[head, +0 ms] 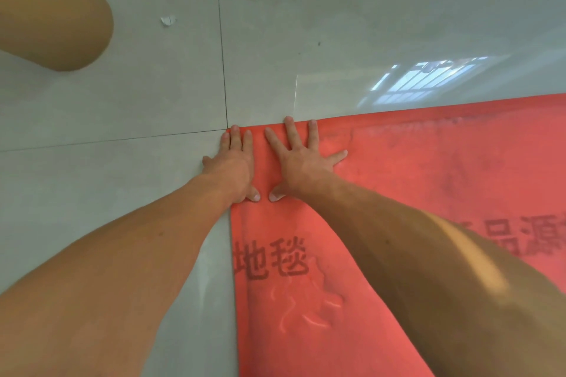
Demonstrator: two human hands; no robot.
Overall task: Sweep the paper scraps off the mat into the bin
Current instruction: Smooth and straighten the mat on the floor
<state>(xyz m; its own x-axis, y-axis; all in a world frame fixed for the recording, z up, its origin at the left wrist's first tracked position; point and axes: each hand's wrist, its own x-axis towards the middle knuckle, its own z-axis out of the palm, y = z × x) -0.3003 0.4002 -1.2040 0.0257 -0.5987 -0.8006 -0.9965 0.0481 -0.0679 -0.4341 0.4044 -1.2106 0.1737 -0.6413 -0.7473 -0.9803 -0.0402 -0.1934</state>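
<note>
Two hands flat on the far-left corner of the red mat [398, 193], both empty. We see the left hand [232, 167] palm down, fingers [235, 138] straight and held together, sitting right on the mat's left edge; its outer side and little finger spill onto the grey tiled floor [122, 107]. The right hand [298, 159] is palm down too, fingers [291, 131] spread well apart, fingertips reaching the mat's far edge. The thumbs point toward each other, near but not touching.

One white paper scrap [167, 20] lies on the floor, well beyond the mat corner to the left. We can make out none on the visible mat surface. No bin in view.

A tan rounded shape [58, 15] fills the top-left, cut off by the frame; we can't tell what it is. The mat runs out of frame at right and bottom. Its dark printed characters are partly covered by the right forearm. A window reflection glares on the floor just beyond the mat's far edge.
</note>
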